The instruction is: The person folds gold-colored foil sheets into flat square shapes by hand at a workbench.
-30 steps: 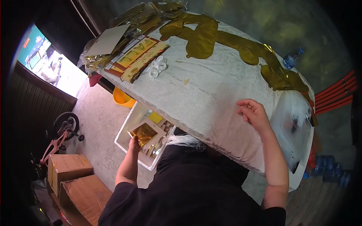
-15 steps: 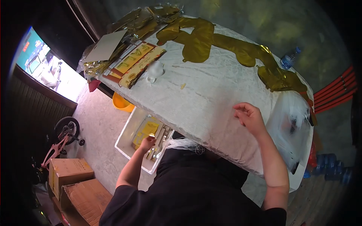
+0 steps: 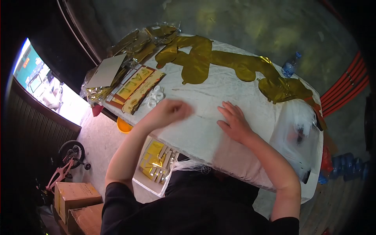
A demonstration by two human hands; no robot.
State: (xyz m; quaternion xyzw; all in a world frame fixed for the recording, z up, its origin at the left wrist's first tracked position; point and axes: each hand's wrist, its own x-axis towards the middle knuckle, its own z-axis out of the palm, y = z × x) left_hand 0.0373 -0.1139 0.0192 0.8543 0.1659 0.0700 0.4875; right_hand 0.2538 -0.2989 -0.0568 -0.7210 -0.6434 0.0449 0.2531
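Nearest the person, a white bin (image 3: 145, 184) on the floor below the table edge holds gold foil packets (image 3: 156, 161). Above it, the left hand (image 3: 169, 111) is over the white tablecloth (image 3: 203, 137); it is motion-blurred, so whether its fingers are open or closed cannot be told, and nothing is seen in it. The right hand (image 3: 235, 124) lies flat on the cloth, fingers spread, holding nothing. Just beyond the left hand sit white tape rolls (image 3: 156, 96), beside flat gold banner packs (image 3: 135, 88). To the right lies a clear plastic bag (image 3: 299, 133). Farther off, gold foil balloons (image 3: 219, 62) stretch across the table, and a water bottle (image 3: 289, 67) stands at the far edge.
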